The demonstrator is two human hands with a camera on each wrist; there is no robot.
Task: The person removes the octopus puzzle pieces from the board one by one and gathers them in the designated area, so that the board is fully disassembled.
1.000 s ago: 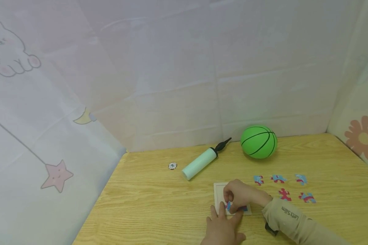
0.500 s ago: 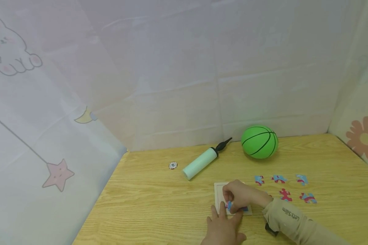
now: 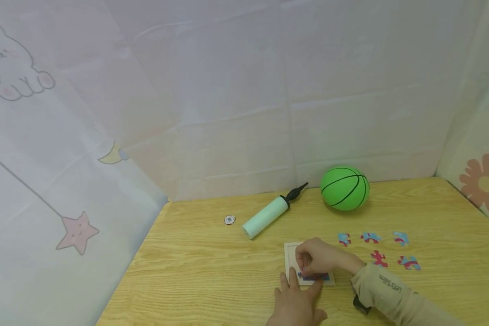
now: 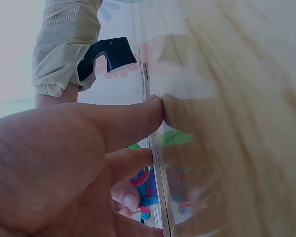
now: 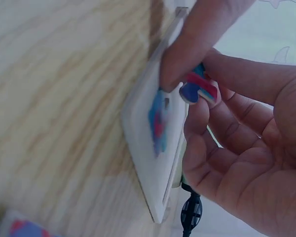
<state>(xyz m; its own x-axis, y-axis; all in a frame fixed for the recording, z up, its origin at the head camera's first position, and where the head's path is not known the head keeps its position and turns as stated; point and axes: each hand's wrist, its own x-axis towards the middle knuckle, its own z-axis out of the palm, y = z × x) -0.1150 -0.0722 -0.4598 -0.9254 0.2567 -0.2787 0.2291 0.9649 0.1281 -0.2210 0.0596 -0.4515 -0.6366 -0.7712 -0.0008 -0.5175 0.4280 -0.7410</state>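
Note:
A pale, square puzzle tray (image 3: 287, 259) lies on the table. My left hand (image 3: 295, 304) rests spread over its front edge, with the thumb (image 4: 133, 121) touching the table beside the tray in the left wrist view. My right hand (image 3: 318, 258) reaches over the tray and pinches a blue, pink and white jigsaw puzzle piece (image 5: 200, 89) between thumb and index finger. The piece is tilted, close above the tray and beside a left fingertip. Blue and red puzzle piece work (image 5: 158, 123) lies in the tray's front part, partly hidden by the hands in the head view.
Several loose puzzle pieces (image 3: 379, 258) lie right of the tray. Behind are a mint hand pump (image 3: 266, 218) with a black nozzle, a green ball (image 3: 344, 188) and a small round chip (image 3: 229, 220). A printed cloth (image 3: 228, 113) hangs behind the table.
My right fingers have shifted slightly and the pinched puzzle piece has tilted, showing more of the blue and red pieces in the tray. My left index finger has moved a little left.

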